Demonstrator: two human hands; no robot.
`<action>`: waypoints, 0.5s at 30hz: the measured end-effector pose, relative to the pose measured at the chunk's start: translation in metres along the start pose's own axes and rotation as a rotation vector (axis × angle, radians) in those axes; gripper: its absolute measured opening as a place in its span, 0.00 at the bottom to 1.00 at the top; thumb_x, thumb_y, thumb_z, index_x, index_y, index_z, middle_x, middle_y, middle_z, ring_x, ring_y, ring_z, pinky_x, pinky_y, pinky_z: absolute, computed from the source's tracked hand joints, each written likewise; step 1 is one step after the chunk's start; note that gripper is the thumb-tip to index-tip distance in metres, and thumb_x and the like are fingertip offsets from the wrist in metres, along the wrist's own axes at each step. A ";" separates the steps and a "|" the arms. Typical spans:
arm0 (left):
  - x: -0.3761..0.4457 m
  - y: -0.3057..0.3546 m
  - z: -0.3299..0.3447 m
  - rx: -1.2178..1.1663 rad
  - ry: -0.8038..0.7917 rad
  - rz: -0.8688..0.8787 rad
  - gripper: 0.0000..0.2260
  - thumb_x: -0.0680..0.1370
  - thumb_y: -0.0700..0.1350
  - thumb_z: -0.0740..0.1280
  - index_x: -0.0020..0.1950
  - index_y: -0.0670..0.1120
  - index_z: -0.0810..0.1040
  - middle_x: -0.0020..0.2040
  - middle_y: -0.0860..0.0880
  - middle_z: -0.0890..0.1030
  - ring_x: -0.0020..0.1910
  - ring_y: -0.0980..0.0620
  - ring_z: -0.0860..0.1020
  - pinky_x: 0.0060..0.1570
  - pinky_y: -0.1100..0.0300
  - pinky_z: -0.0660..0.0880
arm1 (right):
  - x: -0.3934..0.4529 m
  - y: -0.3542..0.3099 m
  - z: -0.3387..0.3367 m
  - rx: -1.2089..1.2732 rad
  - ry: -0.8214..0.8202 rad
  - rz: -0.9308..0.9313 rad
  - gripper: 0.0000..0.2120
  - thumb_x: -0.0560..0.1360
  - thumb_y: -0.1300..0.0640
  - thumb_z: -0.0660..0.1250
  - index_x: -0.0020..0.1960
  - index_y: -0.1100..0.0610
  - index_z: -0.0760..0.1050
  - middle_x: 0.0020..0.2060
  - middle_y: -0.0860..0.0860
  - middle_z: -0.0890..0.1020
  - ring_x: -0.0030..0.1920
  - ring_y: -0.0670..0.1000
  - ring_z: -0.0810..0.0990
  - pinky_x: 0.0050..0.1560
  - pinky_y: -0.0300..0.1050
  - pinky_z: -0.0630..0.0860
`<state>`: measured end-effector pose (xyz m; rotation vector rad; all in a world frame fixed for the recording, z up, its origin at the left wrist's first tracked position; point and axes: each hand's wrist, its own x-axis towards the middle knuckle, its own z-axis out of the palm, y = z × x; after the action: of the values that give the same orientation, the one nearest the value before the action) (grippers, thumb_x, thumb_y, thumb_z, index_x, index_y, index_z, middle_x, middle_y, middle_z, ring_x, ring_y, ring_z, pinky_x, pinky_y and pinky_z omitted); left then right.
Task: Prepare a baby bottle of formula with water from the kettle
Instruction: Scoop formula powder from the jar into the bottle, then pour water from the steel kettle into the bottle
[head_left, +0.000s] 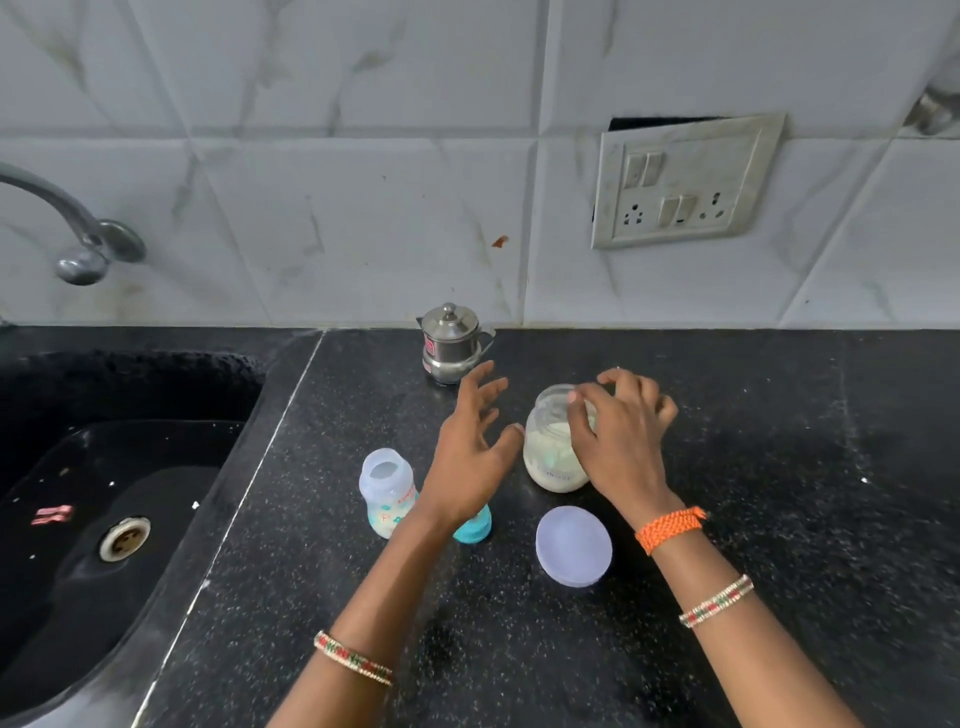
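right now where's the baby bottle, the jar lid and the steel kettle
baby bottle (387, 493): head view, on its clear body below the open neck
jar lid (574, 545): head view, middle of the round lid lying flat on the counter
steel kettle (449, 340): head view, on its side wall under the knobbed lid

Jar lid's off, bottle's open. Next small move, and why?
Probably take a measure of powder from the open formula jar with the right hand, whose fingers are already at its mouth. The lid lies aside, the baby bottle stands uncapped beside it, and the left hand is free to steady either.
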<state>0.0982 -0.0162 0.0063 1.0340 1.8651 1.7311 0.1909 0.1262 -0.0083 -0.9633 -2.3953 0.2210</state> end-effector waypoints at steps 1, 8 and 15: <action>0.004 0.006 -0.006 -0.015 0.027 0.026 0.26 0.76 0.35 0.63 0.72 0.49 0.61 0.69 0.48 0.71 0.68 0.53 0.70 0.67 0.61 0.66 | 0.004 0.000 -0.003 0.060 0.021 0.039 0.10 0.77 0.51 0.62 0.52 0.52 0.80 0.55 0.53 0.75 0.60 0.55 0.68 0.61 0.58 0.59; 0.067 0.043 -0.075 -0.035 0.255 0.217 0.18 0.75 0.29 0.62 0.55 0.51 0.75 0.56 0.52 0.80 0.59 0.55 0.77 0.60 0.63 0.72 | 0.092 -0.044 0.010 0.580 -0.107 0.104 0.12 0.73 0.63 0.67 0.56 0.60 0.77 0.55 0.58 0.79 0.58 0.56 0.76 0.58 0.43 0.70; 0.101 0.013 -0.103 0.059 0.229 0.062 0.13 0.75 0.34 0.63 0.55 0.49 0.75 0.56 0.50 0.79 0.58 0.52 0.77 0.53 0.65 0.72 | 0.151 -0.082 0.086 0.296 -0.582 0.157 0.12 0.72 0.59 0.71 0.53 0.64 0.77 0.56 0.62 0.81 0.58 0.59 0.78 0.49 0.42 0.71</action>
<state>-0.0377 -0.0123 0.0551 0.9589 2.0540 1.9106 0.0061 0.1730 0.0117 -1.0472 -2.6771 1.0051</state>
